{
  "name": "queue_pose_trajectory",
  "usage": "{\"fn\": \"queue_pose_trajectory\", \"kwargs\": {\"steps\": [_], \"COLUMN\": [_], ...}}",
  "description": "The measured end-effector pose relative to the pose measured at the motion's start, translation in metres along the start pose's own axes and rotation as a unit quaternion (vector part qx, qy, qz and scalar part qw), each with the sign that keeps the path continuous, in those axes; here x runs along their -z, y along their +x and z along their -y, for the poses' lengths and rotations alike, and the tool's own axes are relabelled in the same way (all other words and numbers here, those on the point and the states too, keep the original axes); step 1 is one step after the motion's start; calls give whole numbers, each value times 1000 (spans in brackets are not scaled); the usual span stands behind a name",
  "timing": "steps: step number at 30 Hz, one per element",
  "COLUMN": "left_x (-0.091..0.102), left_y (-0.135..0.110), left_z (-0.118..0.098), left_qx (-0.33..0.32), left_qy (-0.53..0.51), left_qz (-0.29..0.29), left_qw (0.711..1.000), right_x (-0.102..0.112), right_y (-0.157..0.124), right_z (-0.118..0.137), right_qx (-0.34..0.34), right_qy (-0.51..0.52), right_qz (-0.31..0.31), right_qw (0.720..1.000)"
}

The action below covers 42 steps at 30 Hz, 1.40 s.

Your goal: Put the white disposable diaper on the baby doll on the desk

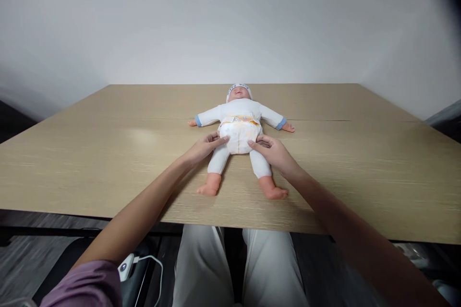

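Note:
A baby doll (239,111) in a white suit with blue cuffs and a cap lies on its back on the wooden table (108,153), head away from me, arms spread. It wears a white diaper (238,136). My left hand (206,147) touches the diaper's left edge at the doll's hip, fingers together and pinching there. My right hand (272,149) does the same at the diaper's right edge by the other thigh. The doll's bare feet (210,188) point toward me.
The table's front edge runs just above my lap; my light trousers (237,268) show beneath it. A small white device with a cable (127,265) lies at the lower left. A plain white wall stands behind the table.

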<state>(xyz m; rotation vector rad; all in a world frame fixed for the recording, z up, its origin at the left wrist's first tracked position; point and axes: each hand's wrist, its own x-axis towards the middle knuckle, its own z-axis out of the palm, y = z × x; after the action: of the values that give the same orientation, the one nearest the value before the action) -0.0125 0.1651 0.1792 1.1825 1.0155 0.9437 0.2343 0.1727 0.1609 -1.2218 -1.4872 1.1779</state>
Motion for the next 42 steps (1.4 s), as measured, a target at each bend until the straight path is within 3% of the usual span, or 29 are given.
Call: {"fn": "queue_pose_trajectory", "kwargs": {"steps": [7, 12, 19, 22, 26, 29, 35, 39, 42], "left_x": [1, 5, -2, -5, -2, 4, 13, 15, 21], "left_y": [5, 13, 7, 0, -1, 4, 20, 22, 23], "left_z": [4, 15, 14, 11, 13, 17, 27, 32, 33], "left_qx": [-3, -29, -89, -154, -275, -359, -378, -381, -378], "left_qy": [-36, -42, 62, 200, 351, 378, 403, 409, 430], "left_qz": [1, -30, -98, -172, -235, -217, -77, -85, -113], "left_qw": [999, 998, 989, 952, 864, 825, 830, 825, 812], "right_x": [0, -2, -2, 1, 5, 8, 17, 22, 31], "right_y": [-2, -16, -18, -15, -7, 3, 25, 26, 27], "right_z": [2, 17, 17, 17, 15, 8, -12, -15, -18], "right_qx": [45, 136, 241, 261, 310, 330, 335, 357, 366], "right_qy": [-125, -272, -331, -333, -300, -279, -266, -299, -296], "right_qz": [-40, -116, -136, -154, -189, -153, -2, 2, -68], "right_qw": [990, 945, 902, 893, 882, 888, 904, 885, 880]}}
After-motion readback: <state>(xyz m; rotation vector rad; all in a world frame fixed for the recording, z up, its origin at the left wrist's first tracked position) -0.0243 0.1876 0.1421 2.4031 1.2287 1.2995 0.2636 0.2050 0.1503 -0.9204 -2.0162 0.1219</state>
